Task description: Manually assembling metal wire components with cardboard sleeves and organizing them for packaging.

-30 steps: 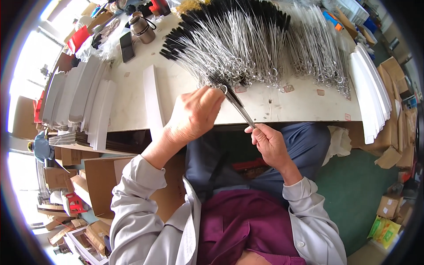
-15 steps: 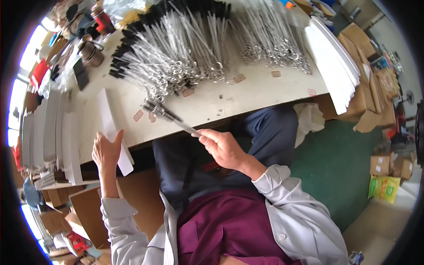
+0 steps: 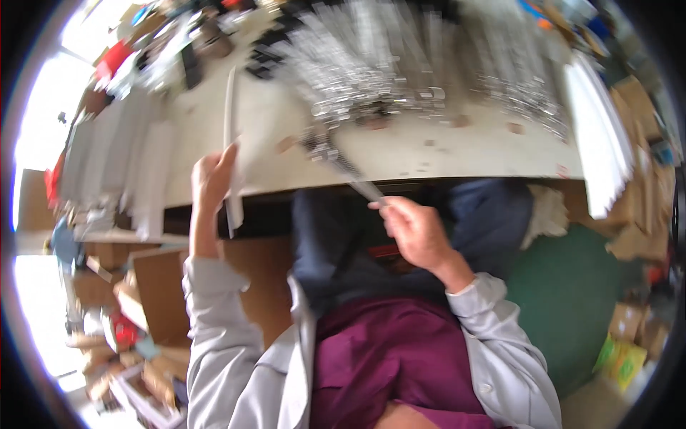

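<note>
My left hand [image 3: 212, 179] grips a long narrow white carton [image 3: 230, 107], thumb on its near side. The carton stands edge-on over the table's front edge. In my right hand [image 3: 421, 232], pinched between thumb and fingers, is a slim brush [image 3: 350, 168]. Its dark bristles point up and left, toward the table, and its pale shaft runs into my fingers. Beyond it lies a large pile of similar brushes [image 3: 357, 93], with shiny metal loops at the near end and black ends at the far side. Motion blurs the fine detail.
A second bunch of brushes [image 3: 522, 96] lies to the right, beside a stack of white cartons [image 3: 597, 136]. More white cartons [image 3: 107, 157] stand at the left. The white table [image 3: 264, 171] ends just above my lap. Brown cardboard [image 3: 168, 293] is below left.
The view has shifted, so the scene sits further right. My left hand has taken hold of the white carton and turned it from flat to edge-on. The right hand keeps the brush.
</note>
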`<state>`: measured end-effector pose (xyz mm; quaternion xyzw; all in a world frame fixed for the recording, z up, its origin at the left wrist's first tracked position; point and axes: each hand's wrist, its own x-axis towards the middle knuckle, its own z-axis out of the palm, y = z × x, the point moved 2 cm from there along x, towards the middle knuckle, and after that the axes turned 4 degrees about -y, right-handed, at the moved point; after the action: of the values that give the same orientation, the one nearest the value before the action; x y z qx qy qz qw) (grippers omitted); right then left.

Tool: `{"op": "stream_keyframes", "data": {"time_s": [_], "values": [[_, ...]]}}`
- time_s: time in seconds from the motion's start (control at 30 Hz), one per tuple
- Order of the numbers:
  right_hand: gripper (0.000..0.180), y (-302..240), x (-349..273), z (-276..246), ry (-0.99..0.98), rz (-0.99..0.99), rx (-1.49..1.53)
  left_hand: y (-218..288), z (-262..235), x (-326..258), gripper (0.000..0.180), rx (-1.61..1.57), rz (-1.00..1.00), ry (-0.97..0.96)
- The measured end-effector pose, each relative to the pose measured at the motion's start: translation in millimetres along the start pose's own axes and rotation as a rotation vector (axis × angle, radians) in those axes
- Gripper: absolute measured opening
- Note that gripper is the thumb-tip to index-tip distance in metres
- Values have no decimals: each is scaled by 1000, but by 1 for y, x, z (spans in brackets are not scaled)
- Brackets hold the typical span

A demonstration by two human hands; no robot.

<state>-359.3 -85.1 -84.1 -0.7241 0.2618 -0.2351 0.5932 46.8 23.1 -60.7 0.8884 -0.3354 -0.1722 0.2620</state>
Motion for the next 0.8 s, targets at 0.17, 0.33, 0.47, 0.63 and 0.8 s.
{"op": "stream_keyframes", "data": {"time_s": [0.17, 0.33, 0.47, 0.63, 0.8], "values": [[24, -9, -5, -1, -114, 2, 5, 47, 10, -26, 66, -1207, -87, -234], [24, -20, -10, 15, -240, 32, 48, 18, 35, -22, 47, -1609, -72, -292], [24, -18, -16, 24, -299, 91, 102, 24, 52, -14, 43, -1644, -8, -254], [23, -14, -14, 29, -256, 85, -66, 34, 51, -18, 46, -1644, 0, -150], [22, -10, -13, 29, -232, 78, -110, 40, 54, -27, 47, -1635, 13, -61]]}}
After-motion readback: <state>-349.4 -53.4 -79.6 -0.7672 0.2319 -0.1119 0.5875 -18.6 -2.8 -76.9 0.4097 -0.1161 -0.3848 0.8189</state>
